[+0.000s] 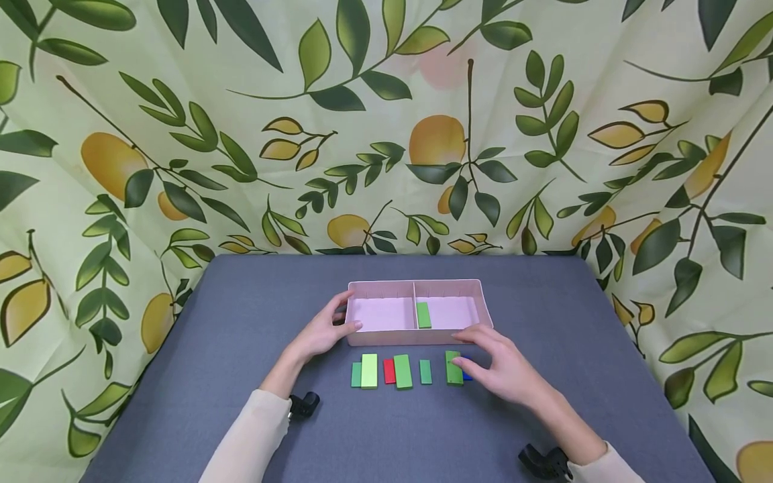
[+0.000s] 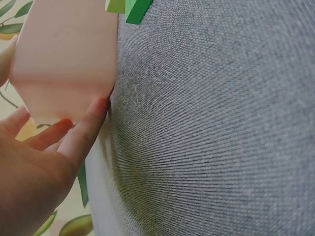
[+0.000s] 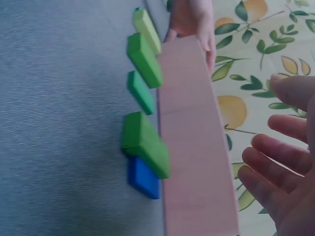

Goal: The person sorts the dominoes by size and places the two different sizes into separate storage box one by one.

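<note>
A pink two-compartment box (image 1: 386,338) stands on the table, its left end gripped by my left hand (image 1: 326,329), thumb near the front corner. In the left wrist view, fingertips (image 2: 100,105) touch the box's end wall. One green block (image 1: 424,315) is in the right compartment, by the divider. Before the box lie a light green block (image 1: 369,371), a red block (image 1: 389,371), a green block (image 1: 402,371), two teal blocks (image 1: 425,371), another green block (image 1: 453,368) and a partly hidden blue block (image 3: 142,178). Above the right-hand blocks hovers my right hand (image 1: 504,365), fingers spread, holding nothing.
A grey-blue cloth covers the table (image 1: 272,288). Behind and beside it hangs a leaf-and-fruit patterned curtain (image 1: 374,168). Black wrist cameras (image 1: 304,405) sit on both wrists.
</note>
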Available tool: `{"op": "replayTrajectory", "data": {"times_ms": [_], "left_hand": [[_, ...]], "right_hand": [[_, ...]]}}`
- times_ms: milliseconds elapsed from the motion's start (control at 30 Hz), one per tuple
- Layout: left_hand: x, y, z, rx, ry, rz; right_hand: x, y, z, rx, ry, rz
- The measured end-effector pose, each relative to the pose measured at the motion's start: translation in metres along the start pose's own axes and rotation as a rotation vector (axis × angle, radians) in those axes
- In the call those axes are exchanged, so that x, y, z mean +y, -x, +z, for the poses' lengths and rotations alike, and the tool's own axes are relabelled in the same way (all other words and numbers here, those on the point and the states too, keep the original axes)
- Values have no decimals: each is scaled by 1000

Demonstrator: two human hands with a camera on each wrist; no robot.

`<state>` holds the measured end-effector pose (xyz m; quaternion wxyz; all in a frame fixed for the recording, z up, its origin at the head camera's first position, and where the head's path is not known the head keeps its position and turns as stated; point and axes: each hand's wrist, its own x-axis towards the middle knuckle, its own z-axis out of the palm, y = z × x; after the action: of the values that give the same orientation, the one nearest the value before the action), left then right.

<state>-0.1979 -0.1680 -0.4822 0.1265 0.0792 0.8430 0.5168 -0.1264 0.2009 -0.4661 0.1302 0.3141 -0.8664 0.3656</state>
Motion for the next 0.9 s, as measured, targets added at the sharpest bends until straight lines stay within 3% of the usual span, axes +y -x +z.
{"op": "replayTrajectory", "data": {"times_ms": [500, 900], "left_hand": [[-1, 0, 0, 0, 9, -5], [0, 0, 0, -7, 16, 2]], "right_hand": [[22, 19, 25, -33, 140, 24], [28, 20, 34, -202, 206, 112]]}}
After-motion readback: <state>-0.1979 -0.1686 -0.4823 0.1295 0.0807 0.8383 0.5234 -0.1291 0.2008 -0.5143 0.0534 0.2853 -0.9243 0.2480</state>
